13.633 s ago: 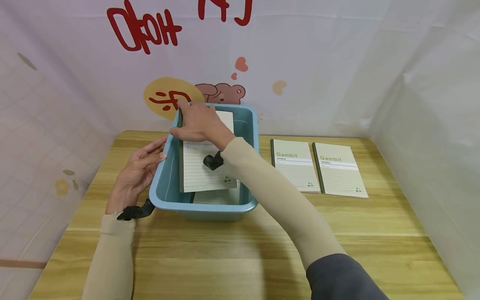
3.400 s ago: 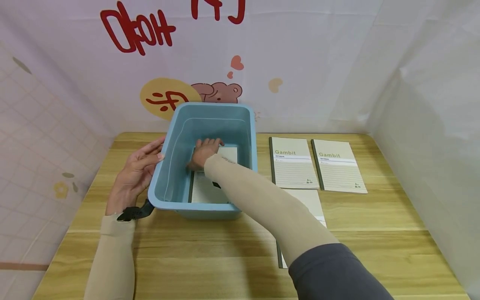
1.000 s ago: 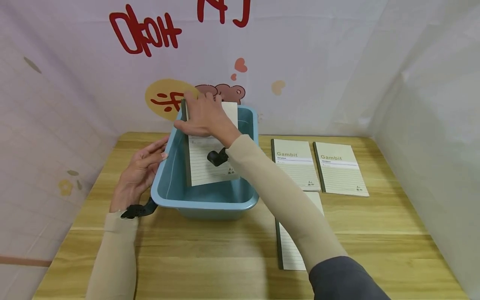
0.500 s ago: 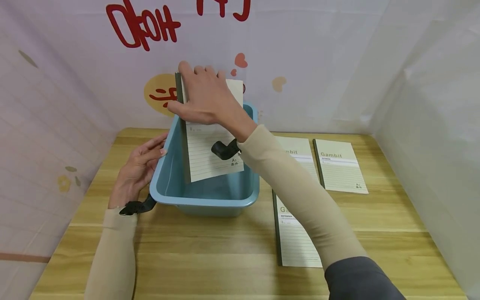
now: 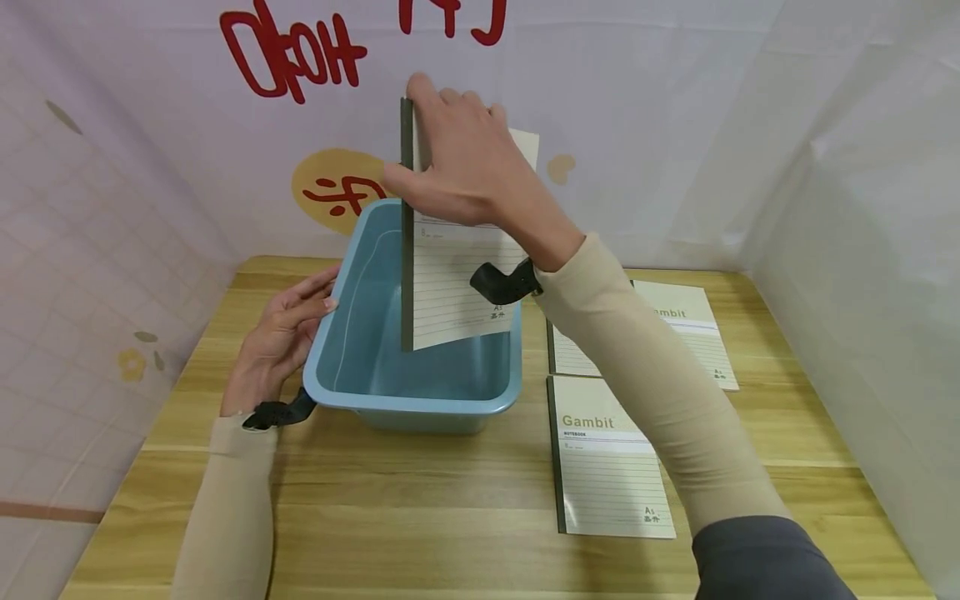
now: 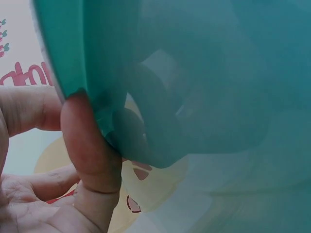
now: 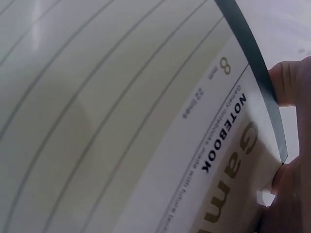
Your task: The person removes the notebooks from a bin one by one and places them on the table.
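My right hand [image 5: 472, 167] grips a cream notebook [image 5: 457, 283] with a dark spine by its upper part and holds it raised, its lower end overlapping the bin's opening. In the right wrist view the notebook [image 7: 146, 126] fills most of the picture, fingertips [image 7: 284, 82] at its spine edge. The blue plastic bin [image 5: 412, 405] stands on the table, its inner floor showing below the notebook. My left hand [image 5: 273, 342] holds the bin's left rim. The left wrist view shows the thumb [image 6: 87, 136] against the bin wall [image 6: 218, 97], with other fingers beside the rim.
Two matching notebooks, a near one [image 5: 573, 354] and a farther right one [image 5: 697, 350], lie right of the bin, partly behind the right arm. Another notebook [image 5: 607, 483] lies in front of them. Fabric walls [image 5: 637, 125] enclose the wooden table [image 5: 412, 517].
Earlier, the right hand reached into the bin onto a notebook. It has since lifted that notebook up and rightward. A third notebook has joined two on the table; the left hand stays at the rim.
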Motion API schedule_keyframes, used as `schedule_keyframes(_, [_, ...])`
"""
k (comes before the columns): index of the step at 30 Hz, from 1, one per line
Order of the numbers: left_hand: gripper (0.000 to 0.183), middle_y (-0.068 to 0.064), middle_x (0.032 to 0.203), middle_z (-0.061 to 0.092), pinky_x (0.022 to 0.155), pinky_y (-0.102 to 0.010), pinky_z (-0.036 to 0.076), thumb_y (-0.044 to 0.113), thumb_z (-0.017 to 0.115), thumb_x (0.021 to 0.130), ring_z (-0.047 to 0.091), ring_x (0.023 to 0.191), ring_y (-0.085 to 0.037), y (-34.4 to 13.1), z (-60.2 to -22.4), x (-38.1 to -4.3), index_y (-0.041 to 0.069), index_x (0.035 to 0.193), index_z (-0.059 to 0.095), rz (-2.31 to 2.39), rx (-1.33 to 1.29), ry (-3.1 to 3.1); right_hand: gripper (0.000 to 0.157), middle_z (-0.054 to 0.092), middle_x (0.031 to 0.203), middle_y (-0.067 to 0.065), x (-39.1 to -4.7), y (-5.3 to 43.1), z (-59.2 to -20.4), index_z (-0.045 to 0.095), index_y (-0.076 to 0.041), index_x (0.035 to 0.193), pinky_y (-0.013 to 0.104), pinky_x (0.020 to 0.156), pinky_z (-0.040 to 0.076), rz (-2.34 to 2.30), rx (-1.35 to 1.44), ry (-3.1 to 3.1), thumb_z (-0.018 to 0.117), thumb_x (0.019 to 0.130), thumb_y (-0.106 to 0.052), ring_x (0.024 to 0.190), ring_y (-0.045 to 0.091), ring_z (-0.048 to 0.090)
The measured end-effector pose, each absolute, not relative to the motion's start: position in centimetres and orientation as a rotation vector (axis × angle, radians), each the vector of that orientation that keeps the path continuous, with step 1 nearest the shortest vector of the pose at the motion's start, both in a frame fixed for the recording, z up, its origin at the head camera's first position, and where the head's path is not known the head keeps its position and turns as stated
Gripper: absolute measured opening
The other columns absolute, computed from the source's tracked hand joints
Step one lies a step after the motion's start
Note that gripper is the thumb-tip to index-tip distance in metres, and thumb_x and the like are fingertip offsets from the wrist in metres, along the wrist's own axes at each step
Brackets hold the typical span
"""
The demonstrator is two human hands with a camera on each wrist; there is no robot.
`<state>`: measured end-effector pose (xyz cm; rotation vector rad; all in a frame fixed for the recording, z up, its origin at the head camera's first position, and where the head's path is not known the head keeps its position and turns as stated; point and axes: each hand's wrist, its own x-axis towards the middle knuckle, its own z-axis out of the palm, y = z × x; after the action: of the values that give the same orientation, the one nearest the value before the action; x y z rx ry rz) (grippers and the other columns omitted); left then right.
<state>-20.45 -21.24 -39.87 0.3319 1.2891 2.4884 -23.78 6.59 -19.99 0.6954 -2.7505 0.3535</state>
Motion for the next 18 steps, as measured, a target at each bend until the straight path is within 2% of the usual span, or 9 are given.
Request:
schedule_keyframes(8, [0.047,-0.012,0.133,0.065,0.086,-0.028,0.064,-0.013,0.048,0.101,0.074,0.106,-0.019,-20.8,-40.0,-20.7,0.002,0.146,0.049,2.491,0.347,1.274,0.061,0.054,0.102,0.007,-23.0,10.1,-19.3,0.048,-0.012,0.128,0.039,0.085,0.034,0.359,0.672,-2.707,0.053,0.089,-0.057,0.099,0.022,0.048])
schedule_keyframes(12, [0.047,-0.011,0.133,0.064,0.087,-0.028,0.063,-0.011,0.048,0.102,0.074,0.107,-0.019,-20.4,-40.1,-20.8,0.002,0.147,0.047,2.48,0.366,1.28,0.052,0.057,0.103,0.007,-22.7,12.8,-19.7,0.051,-0.011,0.126,0.041,0.085,0.033,0.33,0.652,-2.721,0.052,0.089,-0.047,0.1,0.026,0.048])
schedule_keyframes(18, [0.047,-0.01,0.133,0.066,0.086,-0.027,0.064,-0.013,0.044,0.102,0.074,0.105,-0.019,-20.9,-40.2,-20.4,0.002,0.145,0.053,2.487,0.418,1.274,0.038,0.048,0.087,0.007,-22.8,16.2,-22.1,0.048,-0.01,0.109,0.036,0.076,0.022,0.335,0.634,-2.746,0.054,0.084,-0.038,0.087,0.027,0.041])
